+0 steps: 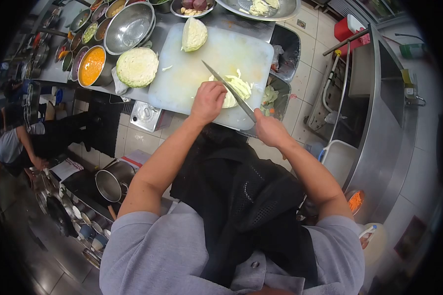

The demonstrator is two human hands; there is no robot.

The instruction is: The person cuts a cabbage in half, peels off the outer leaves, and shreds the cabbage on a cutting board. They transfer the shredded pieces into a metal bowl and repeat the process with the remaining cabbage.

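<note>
My right hand (pixel 269 130) is closed round the handle of a chef's knife (pixel 231 92), whose long blade points up and to the left over the white cutting board (pixel 174 91). Curled fingers of my left hand (pixel 209 101) press on a cabbage piece (pixel 228 101) beside the blade, which partly hides it. Cut cabbage strips (pixel 241 85) lie just right of the knife. A pale cabbage wedge (pixel 195 34) stands at the far side of the board. Left of the board, a cabbage half (pixel 138 67) rests with its cut face up.
Metal bowls (pixel 130 28) and a container of orange food (pixel 92 66) stand on the left. A large bowl (pixel 280 11) holds more cut cabbage. Bins (pixel 293 51) sit right of the board. A co-worker (pixel 19 140) is at the left, near a pot (pixel 108 186).
</note>
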